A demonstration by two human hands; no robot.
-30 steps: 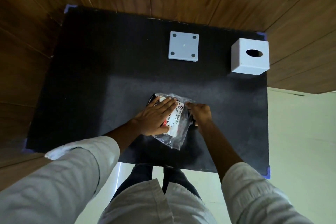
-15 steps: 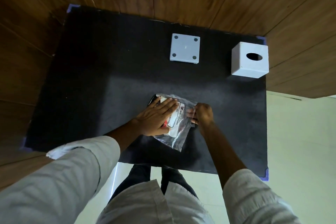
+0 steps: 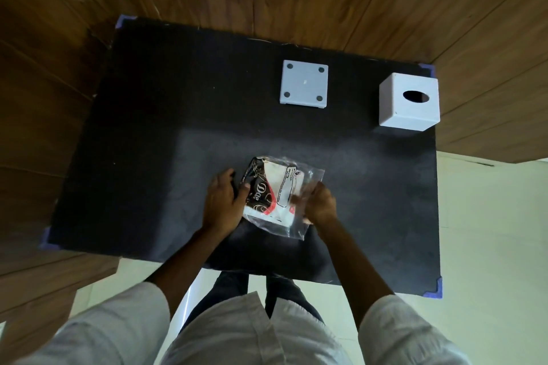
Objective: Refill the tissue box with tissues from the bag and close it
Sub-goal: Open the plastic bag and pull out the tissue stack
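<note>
Clear plastic bag (image 3: 283, 197) w/ printed tissue pack inside lies flat on black counter (image 3: 148, 142), near front edge, approx. centre. Left hand (image 3: 223, 202): gripping bag's left edge, thumb on top of pack, fingers curled at side. Right hand (image 3: 318, 204): pinching bag's right edge; fingertips blurred, exact grip unclear. White tissue box (image 3: 409, 102) w/ oval opening up stands at rear right corner, well apart from bag. Its flat base panel (image 3: 304, 84), four dark pads showing, lies at rear centre, separate from box.
</note>
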